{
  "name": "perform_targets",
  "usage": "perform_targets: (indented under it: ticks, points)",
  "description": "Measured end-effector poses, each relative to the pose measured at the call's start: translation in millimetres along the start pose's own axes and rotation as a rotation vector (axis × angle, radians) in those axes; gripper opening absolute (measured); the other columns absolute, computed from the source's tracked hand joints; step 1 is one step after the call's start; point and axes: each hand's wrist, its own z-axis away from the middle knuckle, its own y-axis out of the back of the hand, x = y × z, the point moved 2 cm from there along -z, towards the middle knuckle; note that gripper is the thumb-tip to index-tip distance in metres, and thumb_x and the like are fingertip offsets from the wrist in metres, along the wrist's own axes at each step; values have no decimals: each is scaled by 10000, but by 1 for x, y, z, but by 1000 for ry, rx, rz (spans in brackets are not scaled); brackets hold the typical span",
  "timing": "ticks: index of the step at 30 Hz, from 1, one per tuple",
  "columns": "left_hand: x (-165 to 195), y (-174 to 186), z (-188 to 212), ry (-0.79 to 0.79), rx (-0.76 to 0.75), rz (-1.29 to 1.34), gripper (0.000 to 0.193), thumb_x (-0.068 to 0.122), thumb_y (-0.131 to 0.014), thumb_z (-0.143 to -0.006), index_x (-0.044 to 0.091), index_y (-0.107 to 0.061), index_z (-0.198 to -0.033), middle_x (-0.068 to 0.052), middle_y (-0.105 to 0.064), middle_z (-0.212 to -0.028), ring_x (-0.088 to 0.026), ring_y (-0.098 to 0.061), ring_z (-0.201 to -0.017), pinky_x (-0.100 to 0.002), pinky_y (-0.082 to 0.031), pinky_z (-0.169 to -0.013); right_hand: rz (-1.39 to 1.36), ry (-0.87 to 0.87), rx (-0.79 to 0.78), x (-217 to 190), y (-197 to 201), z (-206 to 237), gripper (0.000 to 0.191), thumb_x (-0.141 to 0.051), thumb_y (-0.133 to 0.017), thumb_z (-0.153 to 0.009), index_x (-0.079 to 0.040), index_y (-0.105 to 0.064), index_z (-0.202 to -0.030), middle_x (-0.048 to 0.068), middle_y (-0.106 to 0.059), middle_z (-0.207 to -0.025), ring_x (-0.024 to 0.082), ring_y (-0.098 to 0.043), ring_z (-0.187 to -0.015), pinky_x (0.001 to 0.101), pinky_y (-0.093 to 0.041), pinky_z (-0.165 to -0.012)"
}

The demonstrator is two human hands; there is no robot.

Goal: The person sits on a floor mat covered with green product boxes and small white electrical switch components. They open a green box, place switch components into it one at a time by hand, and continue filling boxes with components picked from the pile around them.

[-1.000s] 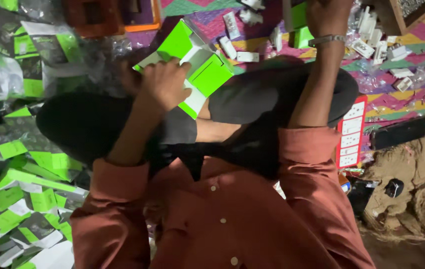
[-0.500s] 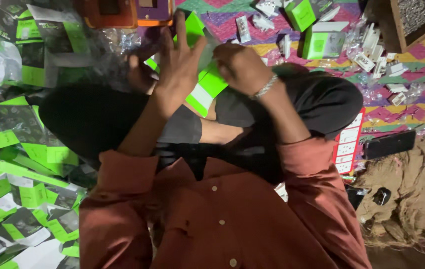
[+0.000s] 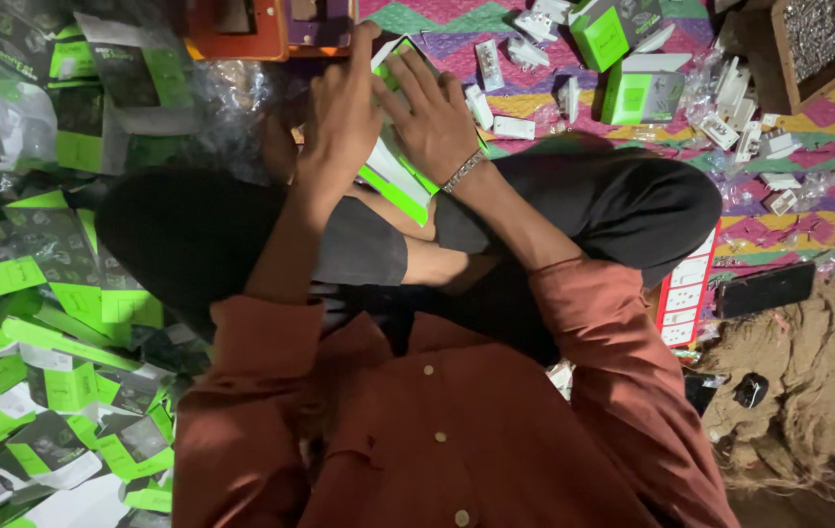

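I sit cross-legged in dark trousers and a rust-red shirt. A small green and white carton (image 3: 393, 174) rests above my knees. My left hand (image 3: 344, 110) presses on its left side with the fingers spread upward. My right hand (image 3: 432, 119), with a metal bracelet on the wrist, lies over the carton's top and right side. Both hands hold it, and most of it is hidden under them.
A pile of flat green, white and black cartons (image 3: 45, 323) fills the left. White plug adapters (image 3: 515, 127) lie on the patterned mat, near two folded green boxes (image 3: 632, 93). An orange tray (image 3: 241, 29), a wooden box (image 3: 818, 44), a black phone (image 3: 765, 288) and burlap (image 3: 828, 391) surround me.
My right hand came back from the far right of the mat and settled on the carton. My left hand shifted up over it, and the carton now lies mostly covered.
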Motion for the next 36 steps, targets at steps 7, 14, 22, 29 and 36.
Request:
perform_targets:
  ticks: [7,14,22,29,36]
  points:
    - [9,0,4,-21,76,-9,657,-149,-652,-817,135,-430,-1366,-233,-619,-1330,-527,-640,-1027,-568,-543,-774,4,-146,-65,7,-2,-2,466,-245,-787,-852,-144,-633,-1280,62,-586,-1301,327,-495,-1314,606,-367,-1041]
    - [20,17,12,-55,191,45,584,-99,-636,-887,138,-489,-1400,-188,-553,-1376,-494,-611,-1180,-554,-529,-918,-655,-384,40,59,37,12,314,-264,-757,-1006,-21,-683,-1190,79,-715,-1068,220,-692,-975,390,-520,-896]
    - [41,14,12,-300,103,413,775,210,-802,-1075,69,-265,-1616,-243,-455,-1571,-407,-486,-1520,-464,-460,-1244,-1463,-597,134,71,65,17,521,-147,-664,-1113,-36,-424,-1563,45,-699,-1214,97,-624,-999,260,-506,-831]
    - [33,19,16,-252,49,460,1033,187,-838,-993,114,-46,-1651,-306,-402,-1613,-420,-483,-1501,-478,-451,-1252,-1503,-427,-106,51,78,11,769,47,-668,-1056,-68,-228,-1676,74,-696,-1315,128,-664,-1116,295,-581,-978]
    - [40,19,15,-298,10,336,1163,129,-877,-848,140,-36,-1652,-294,-456,-1599,-482,-550,-1436,-504,-497,-1203,-1542,-343,-41,44,59,17,700,146,-640,-1024,-36,-320,-1620,60,-541,-1395,144,-583,-1261,337,-576,-1051]
